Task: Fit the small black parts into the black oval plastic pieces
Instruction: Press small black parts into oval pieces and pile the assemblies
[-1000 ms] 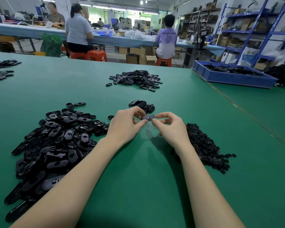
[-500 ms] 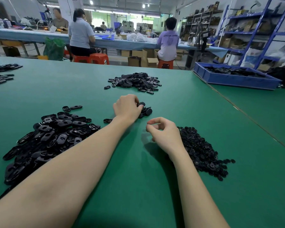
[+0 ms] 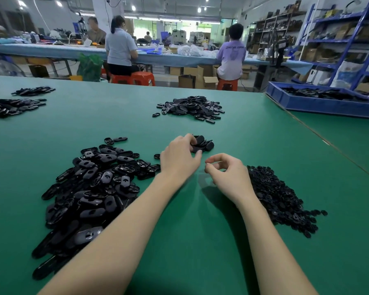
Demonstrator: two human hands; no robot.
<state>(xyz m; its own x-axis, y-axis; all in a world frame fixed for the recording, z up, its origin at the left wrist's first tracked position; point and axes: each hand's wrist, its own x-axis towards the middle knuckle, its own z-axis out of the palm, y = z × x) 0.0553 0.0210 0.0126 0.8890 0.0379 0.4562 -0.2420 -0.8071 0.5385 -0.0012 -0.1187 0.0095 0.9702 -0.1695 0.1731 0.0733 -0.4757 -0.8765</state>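
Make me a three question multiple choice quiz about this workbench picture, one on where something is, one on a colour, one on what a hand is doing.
1. Where does the heap of small black parts lie?
A. beside the right hand
B. inside the blue tray
C. at the far left table edge

2. What colour is the table?
A. grey
B. green
C. white

3. What is the left hand doing?
A. lying flat on bare table
B. raised in the air
C. touching the small cluster of oval pieces

Answers:
1. A, the heap sits just past the right hand.
2. B, the mat is green all over.
3. C, its fingers rest on the small cluster of oval pieces.
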